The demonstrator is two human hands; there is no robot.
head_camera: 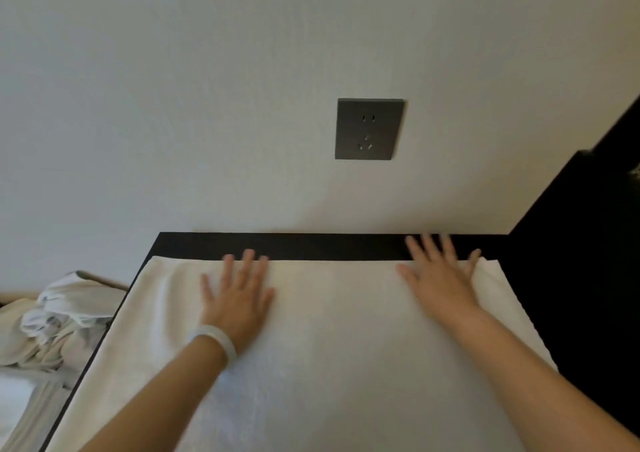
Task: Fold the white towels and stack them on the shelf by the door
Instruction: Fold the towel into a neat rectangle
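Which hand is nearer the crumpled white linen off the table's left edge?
Left. The left hand lies flat on the towel toward that linen; the right hand presses the towel's far right corner.

1. The towel (329,330) runs off the bottom edge, so its near end is unseen.
2. The right hand (440,278) is smeared by blur.
3. The cloth heap (52,323) is cut by the left edge.

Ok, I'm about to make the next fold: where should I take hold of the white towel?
Probably pinch the white towel at its two far corners, from above: it lies flat on the black table, that edge straight and free, with the left hand and right hand resting flat near it.
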